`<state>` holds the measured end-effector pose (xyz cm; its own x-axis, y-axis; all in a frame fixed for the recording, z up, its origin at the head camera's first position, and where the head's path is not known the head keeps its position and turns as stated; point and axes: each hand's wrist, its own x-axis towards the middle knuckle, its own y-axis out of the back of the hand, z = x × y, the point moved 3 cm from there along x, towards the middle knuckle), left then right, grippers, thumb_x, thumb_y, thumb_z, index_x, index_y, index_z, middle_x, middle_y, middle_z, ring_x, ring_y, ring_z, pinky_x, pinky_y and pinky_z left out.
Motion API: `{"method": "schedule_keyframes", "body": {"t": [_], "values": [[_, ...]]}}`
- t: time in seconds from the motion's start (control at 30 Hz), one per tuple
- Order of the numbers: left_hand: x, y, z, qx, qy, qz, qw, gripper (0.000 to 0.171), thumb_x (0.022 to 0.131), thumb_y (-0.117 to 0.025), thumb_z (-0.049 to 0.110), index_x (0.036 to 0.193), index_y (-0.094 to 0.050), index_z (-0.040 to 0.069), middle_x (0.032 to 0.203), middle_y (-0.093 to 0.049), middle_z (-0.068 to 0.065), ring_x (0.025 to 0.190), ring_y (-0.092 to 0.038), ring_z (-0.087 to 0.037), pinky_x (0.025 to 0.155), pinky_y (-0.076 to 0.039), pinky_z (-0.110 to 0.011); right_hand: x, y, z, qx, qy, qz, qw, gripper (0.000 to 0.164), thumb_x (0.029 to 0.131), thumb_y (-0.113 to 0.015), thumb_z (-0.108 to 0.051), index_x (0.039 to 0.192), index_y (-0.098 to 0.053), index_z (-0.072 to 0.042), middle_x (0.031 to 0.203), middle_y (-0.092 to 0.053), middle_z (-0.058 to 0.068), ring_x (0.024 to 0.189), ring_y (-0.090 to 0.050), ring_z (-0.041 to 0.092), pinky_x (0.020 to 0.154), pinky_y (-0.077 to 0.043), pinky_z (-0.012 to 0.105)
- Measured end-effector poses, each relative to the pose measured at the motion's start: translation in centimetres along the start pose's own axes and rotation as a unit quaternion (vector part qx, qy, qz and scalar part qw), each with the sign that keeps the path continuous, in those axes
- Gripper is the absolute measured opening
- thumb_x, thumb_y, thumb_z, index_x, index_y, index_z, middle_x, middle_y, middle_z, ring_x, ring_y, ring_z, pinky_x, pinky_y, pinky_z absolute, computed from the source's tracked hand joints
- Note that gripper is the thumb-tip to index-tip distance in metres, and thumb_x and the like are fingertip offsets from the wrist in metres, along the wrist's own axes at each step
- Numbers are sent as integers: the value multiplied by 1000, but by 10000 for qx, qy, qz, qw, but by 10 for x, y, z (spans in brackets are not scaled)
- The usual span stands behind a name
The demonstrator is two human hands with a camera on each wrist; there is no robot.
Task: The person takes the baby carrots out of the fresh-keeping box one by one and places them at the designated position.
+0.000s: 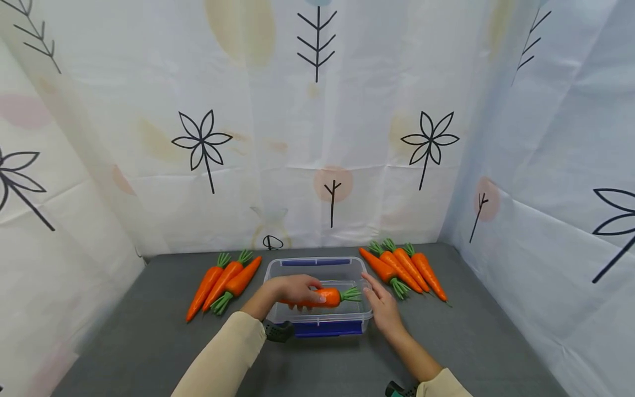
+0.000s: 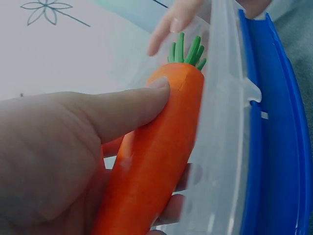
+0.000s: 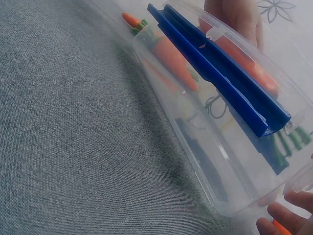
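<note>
My left hand (image 1: 299, 290) holds an orange carrot (image 1: 327, 298) with green stem stubs, its thumb along the top and fingers curled beneath. The carrot lies across the mouth of a clear plastic box (image 1: 317, 317) with blue latches; in the left wrist view the carrot (image 2: 156, 147) is beside the box's wall, stem end away from the palm. Through the clear side, the right wrist view shows the held carrot (image 3: 244, 63) too. At the box's right side, my right hand (image 1: 383, 306) has its fingers extended against or close to the rim; contact is hard to tell.
Three carrots (image 1: 223, 284) lie left of the box, with one turned the opposite way. On the right lies a group of several carrots (image 1: 404, 267). Grey cloth (image 1: 149, 342) covers the table, and a patterned white curtain (image 1: 278, 110) hangs behind and along both sides.
</note>
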<state>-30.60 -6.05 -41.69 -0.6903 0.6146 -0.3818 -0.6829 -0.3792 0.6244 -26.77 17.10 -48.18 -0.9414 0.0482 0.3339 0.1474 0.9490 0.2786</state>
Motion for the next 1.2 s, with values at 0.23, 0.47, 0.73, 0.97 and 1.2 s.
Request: {"method": "schedule_keyframes", "body": {"t": [0.23, 0.47, 0.73, 0.97, 1.2], "values": [[-11, 12, -1, -56, -281, 586, 9979, 45, 96, -61, 35, 135, -54, 15, 90, -65, -13, 63, -54, -24, 51, -42, -31, -5, 2, -20, -40, -53, -54, 10000, 38, 100, -50, -6, 137, -53, 1, 139, -50, 21, 126, -48, 38, 104, -34, 53], [-22, 23, -8, -212, -486, 1148, 9920, 52, 97, -61, 34, 145, -45, 24, 88, -60, -5, 61, -50, -23, 50, -41, -29, 0, 1, 1, -98, -87, -24, 9999, 38, 101, -51, -13, 139, -53, -6, 141, -51, 16, 126, -50, 34, 106, -33, 52], [-42, 32, -23, -336, -962, 1995, 9746, 55, 96, -62, 31, 147, -43, 23, 90, -58, -7, 69, -53, -23, 59, -45, -34, 0, -1, 0, -150, -45, 4, 9999, 38, 101, -51, -13, 138, -55, -7, 140, -52, 15, 125, -51, 35, 105, -35, 52], [-55, 30, -43, -745, -918, 2863, 9508, 59, 95, -63, 31, 149, -39, 23, 104, -58, -9, 83, -56, -28, 69, -48, -36, -1, 1, 0, -138, -113, 60, 9998, 38, 101, -51, -12, 138, -55, -7, 139, -52, 16, 126, -49, 35, 106, -32, 53], [-70, 35, -62, -1080, -979, 3941, 9074, 59, 95, -65, 24, 148, -40, 18, 101, -56, -12, 80, -55, -26, 65, -49, -34, -1, 0, 0, -109, -65, 12, 9999, 38, 101, -51, -14, 138, -55, -7, 140, -52, 15, 128, -48, 34, 108, -30, 52]]}}
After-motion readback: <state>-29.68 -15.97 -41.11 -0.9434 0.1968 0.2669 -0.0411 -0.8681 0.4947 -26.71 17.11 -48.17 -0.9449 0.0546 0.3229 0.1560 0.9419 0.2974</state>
